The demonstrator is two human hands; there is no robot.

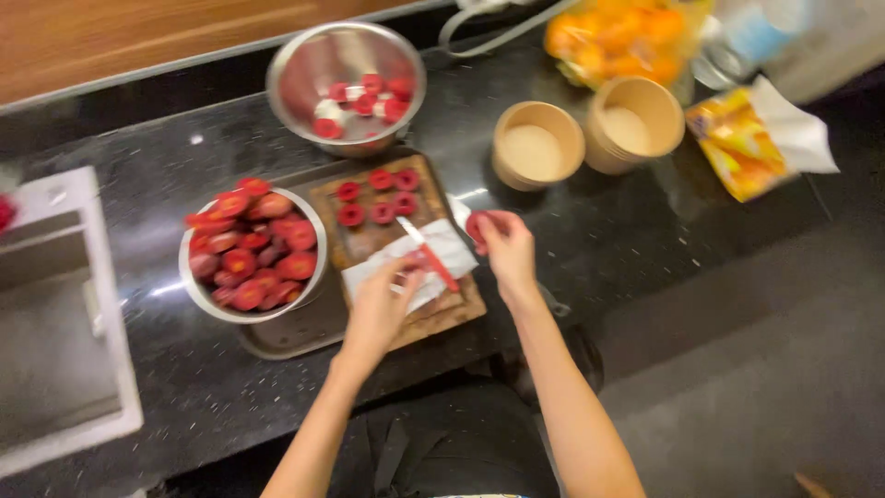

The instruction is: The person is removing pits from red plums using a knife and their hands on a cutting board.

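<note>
Plainly, my left hand [383, 300] was closed around the red handle of a knife [427, 253], its blade pointing far and left over a white cloth [442, 247] spread on the board [369, 242]. My right hand [505, 247] pinched a red fruit piece [477, 227] between thumb and fingers, held just off the board's right edge, clear of the blade; I judged that kept my fingers safe while the knife lay low across the cloth.

On the far part of the board sat five cut rounds [379, 195], laid flat in two short rows, well out of the knife's way. The board itself lay on a dark tray [300, 334], which I took to be there to catch juice. To the left, on the tray's edge, a metal bowl [189, 277] was heaped with whole and halved red fruit, near enough for an easy reach. Farther back stood a second steel bowl [304, 74] with a few finished pieces in it, just beyond the board.

To the right, two paper cups [583, 134] stood side by side, open and pale inside; I couldn't tell what they held. Past them lay a bag of orange fruit [618, 37] and a yellow packet [737, 143] with white paper [797, 134] beside it. A sink [55, 369] took up the near left.
</note>
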